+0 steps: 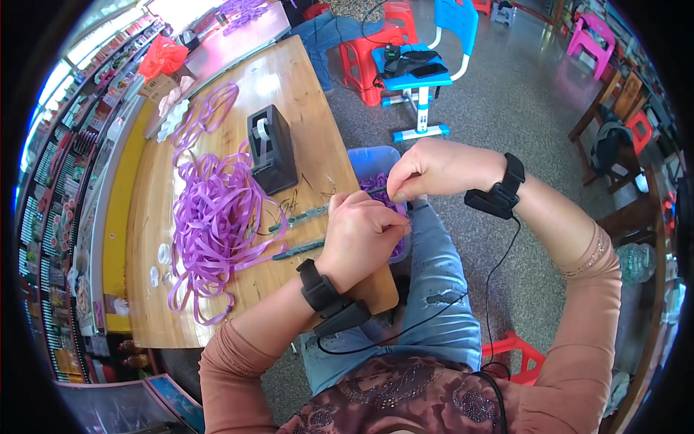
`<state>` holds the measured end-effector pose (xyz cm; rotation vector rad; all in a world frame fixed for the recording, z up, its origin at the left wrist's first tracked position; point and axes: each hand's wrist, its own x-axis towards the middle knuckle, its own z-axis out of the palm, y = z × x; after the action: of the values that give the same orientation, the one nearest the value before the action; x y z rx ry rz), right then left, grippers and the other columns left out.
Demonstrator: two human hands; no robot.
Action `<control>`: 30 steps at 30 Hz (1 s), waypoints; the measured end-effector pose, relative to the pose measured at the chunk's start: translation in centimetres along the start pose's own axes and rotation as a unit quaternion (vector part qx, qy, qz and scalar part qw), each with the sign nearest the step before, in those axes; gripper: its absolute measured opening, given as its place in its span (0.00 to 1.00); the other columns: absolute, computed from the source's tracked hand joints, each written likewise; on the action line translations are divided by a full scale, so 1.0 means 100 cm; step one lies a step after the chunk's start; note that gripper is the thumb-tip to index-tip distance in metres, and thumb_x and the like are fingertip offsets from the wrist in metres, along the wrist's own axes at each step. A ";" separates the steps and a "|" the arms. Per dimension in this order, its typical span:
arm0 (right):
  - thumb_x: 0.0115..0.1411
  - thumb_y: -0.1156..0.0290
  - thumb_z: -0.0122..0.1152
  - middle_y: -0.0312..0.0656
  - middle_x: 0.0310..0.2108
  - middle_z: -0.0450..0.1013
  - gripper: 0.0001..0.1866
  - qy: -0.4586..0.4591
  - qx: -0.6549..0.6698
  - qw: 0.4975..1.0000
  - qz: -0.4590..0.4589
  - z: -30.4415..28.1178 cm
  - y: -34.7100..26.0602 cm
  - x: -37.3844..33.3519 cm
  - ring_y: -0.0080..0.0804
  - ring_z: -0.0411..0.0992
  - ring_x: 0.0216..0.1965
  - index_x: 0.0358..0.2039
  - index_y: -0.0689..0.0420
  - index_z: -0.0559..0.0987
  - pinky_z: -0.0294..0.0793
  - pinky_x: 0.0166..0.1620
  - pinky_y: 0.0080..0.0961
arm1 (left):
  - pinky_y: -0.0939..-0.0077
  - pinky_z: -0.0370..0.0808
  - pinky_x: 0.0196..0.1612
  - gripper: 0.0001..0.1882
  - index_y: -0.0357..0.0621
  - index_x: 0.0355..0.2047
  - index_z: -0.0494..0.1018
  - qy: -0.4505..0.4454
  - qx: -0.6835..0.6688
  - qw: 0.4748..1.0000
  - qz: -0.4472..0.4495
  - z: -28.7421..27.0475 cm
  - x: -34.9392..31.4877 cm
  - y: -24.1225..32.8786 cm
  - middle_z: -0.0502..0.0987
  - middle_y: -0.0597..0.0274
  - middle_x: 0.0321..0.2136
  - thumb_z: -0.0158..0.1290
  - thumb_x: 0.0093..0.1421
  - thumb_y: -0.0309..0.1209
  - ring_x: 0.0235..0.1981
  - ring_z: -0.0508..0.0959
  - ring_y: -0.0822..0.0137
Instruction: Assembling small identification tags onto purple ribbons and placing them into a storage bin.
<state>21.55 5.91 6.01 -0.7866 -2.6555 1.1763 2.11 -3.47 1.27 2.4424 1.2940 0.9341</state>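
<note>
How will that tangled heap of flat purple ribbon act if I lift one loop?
The tangled heap of flat purple ribbon looks floppy, since its loops droop and fold over one another. It is probably light, being thin strips. One lifted loop may drag others, as the strands cross.

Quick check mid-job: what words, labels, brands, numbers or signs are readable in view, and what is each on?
None that I can quote.
Cardboard box: dark marks, too small and blurred to read.
Small packages on the left-hand shelves: too small to read.
Black tape dispenser: no lettering I can make out.
Purple ribbon: no lettering visible.
</note>
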 end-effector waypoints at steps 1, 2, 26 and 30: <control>0.58 0.70 0.61 0.35 0.26 0.78 0.07 0.001 -0.008 1.000 -0.004 0.001 0.000 0.000 0.22 0.74 0.26 0.35 0.56 0.83 0.73 0.33 0.23 | 0.68 0.66 0.44 0.04 0.53 0.24 0.83 0.002 -0.001 1.000 0.000 0.001 0.000 0.000 0.79 0.71 0.22 0.65 0.45 0.31 0.30 0.76 0.68; 0.58 0.70 0.61 0.35 0.26 0.78 0.07 0.003 -0.016 1.000 -0.008 0.000 -0.001 0.000 0.23 0.74 0.26 0.35 0.55 0.83 0.73 0.33 0.23 | 0.68 0.66 0.44 0.04 0.53 0.24 0.83 0.002 -0.002 1.000 0.001 0.001 0.000 0.000 0.79 0.71 0.22 0.65 0.45 0.31 0.30 0.76 0.68; 0.50 0.57 0.65 0.50 0.32 0.78 0.23 -0.003 -0.242 0.962 0.125 -0.003 -0.028 0.017 0.48 0.77 0.37 0.45 0.55 0.79 0.76 0.39 0.41 | 0.67 0.66 0.45 0.03 0.51 0.24 0.83 -0.004 -0.010 1.000 -0.008 -0.001 0.001 0.003 0.79 0.68 0.21 0.65 0.46 0.30 0.30 0.75 0.66; 0.50 0.57 0.65 0.50 0.32 0.79 0.23 0.006 -0.245 0.958 0.149 0.000 -0.029 0.014 0.49 0.77 0.36 0.45 0.55 0.79 0.76 0.39 0.41 | 0.67 0.66 0.44 0.04 0.51 0.24 0.83 -0.007 -0.005 1.000 -0.008 -0.003 0.003 0.004 0.77 0.69 0.19 0.65 0.46 0.30 0.29 0.75 0.66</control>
<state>19.18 5.00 8.03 -1.3006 -2.9280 0.5414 2.34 -3.50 1.82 2.4241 1.2989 0.9147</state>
